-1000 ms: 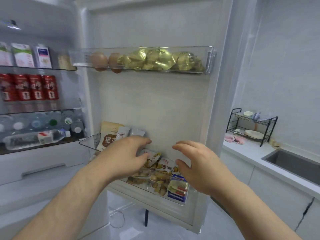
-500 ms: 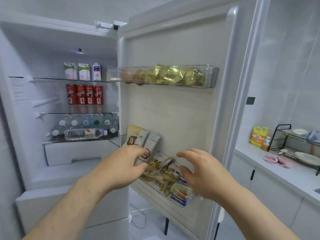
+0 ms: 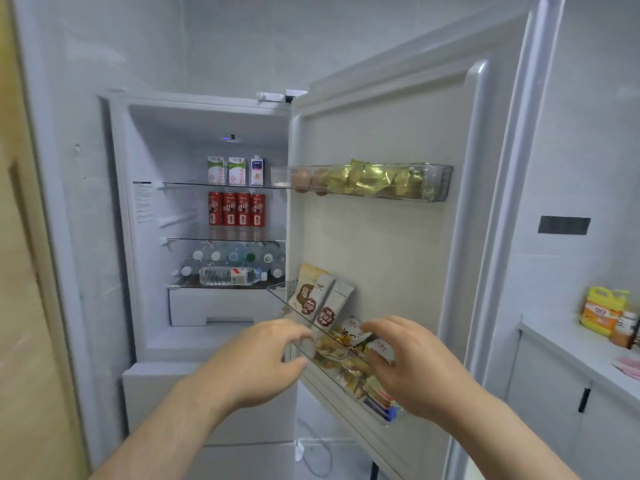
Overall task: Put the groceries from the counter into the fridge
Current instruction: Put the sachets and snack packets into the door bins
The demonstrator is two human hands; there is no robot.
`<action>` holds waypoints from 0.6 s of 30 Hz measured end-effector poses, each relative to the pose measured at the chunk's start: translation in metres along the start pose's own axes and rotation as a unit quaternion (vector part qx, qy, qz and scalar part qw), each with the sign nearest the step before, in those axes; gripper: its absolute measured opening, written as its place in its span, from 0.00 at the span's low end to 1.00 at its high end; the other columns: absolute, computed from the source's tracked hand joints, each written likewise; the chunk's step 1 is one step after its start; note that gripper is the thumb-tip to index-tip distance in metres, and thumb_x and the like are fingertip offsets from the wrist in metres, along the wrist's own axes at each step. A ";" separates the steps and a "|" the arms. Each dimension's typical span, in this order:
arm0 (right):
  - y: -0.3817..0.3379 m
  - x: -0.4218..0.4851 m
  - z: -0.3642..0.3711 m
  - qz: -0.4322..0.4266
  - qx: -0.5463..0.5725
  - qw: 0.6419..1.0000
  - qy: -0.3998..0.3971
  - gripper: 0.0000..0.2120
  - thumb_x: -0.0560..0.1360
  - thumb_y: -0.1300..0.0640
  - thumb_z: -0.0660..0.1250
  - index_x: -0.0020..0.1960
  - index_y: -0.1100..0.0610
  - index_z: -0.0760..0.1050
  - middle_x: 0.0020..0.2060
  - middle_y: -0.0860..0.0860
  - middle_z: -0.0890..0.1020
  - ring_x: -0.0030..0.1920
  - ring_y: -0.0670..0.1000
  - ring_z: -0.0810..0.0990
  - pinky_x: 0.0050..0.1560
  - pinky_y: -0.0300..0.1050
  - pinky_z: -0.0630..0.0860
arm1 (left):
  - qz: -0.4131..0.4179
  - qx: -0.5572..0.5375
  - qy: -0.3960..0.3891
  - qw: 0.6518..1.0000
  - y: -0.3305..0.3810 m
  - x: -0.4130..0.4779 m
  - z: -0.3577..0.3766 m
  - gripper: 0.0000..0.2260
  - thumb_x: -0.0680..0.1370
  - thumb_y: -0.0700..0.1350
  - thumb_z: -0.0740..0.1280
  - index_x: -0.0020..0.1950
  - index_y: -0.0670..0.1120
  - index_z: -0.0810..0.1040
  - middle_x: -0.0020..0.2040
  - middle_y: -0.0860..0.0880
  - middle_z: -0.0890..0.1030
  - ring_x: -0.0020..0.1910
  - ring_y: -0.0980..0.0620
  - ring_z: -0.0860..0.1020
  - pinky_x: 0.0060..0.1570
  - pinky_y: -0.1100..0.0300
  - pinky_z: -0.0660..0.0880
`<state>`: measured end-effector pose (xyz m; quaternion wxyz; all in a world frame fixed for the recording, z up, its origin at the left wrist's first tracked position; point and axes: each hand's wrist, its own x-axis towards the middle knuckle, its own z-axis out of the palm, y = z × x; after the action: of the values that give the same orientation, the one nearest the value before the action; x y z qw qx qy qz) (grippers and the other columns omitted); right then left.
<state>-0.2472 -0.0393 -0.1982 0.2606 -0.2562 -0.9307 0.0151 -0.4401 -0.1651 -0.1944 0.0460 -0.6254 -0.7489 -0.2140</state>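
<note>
While both grips hover at the lower door bin (image 3: 280, 295) of the open fridge (image 3: 207, 109), the snack packets (image 3: 341, 356) lie inside it, between the two. The left grip (image 3: 263, 362) is wide and holds nothing. Its fingers curve loosely just outside the bin's clear front wall, which stands between them and the packets. The right grip (image 3: 410, 372) arches wide over the packets, fingertips (image 3: 367, 328) at a white one; whether they touch cannot be told. Two tall pouches (image 3: 320, 303) lean at the bin's far end. Above, the upper door bin (image 3: 446, 183) carries eggs (image 3: 301, 176) and gold packets (image 3: 374, 180). Cartons (image 3: 227, 171), red cans (image 3: 235, 209) and water bottles (image 3: 228, 275) fill the shelves. A yellow bottle (image 3: 601, 311) stands on the worktop (image 3: 571, 344) at the right.
</note>
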 end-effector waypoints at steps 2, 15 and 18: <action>0.000 0.000 0.002 -0.013 0.002 1.000 0.005 0.18 0.80 0.49 0.61 0.70 0.45 0.70 0.63 0.40 0.75 0.65 0.45 0.72 0.64 0.39 0.69 | -0.016 0.010 0.006 1.000 -0.004 -0.006 -0.004 0.20 0.80 0.53 0.63 0.73 0.57 0.69 0.72 0.61 0.69 0.69 0.62 0.67 0.68 0.65 0.63; 0.011 -0.025 -0.024 -0.029 0.025 0.999 0.027 0.21 0.79 0.44 0.63 0.71 0.42 0.68 0.63 0.35 0.72 0.65 0.42 0.69 0.63 0.34 0.65 | -0.090 0.027 -0.001 0.996 0.012 -0.038 -0.018 0.21 0.79 0.52 0.63 0.72 0.56 0.69 0.72 0.61 0.69 0.71 0.62 0.66 0.68 0.67 0.61; 0.020 -0.033 -0.031 -0.021 0.032 0.998 0.054 0.20 0.78 0.48 0.66 0.69 0.42 0.70 0.60 0.33 0.71 0.64 0.41 0.69 0.61 0.32 0.64 | -0.096 0.019 -0.009 0.995 0.024 -0.047 -0.015 0.21 0.79 0.52 0.63 0.73 0.57 0.69 0.73 0.61 0.68 0.71 0.62 0.65 0.69 0.68 0.60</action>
<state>-0.1982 -0.0407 -0.1903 0.3184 -0.2281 -0.9197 0.0259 -0.4106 -0.2108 -0.1905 0.0305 -0.5513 -0.8100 -0.1977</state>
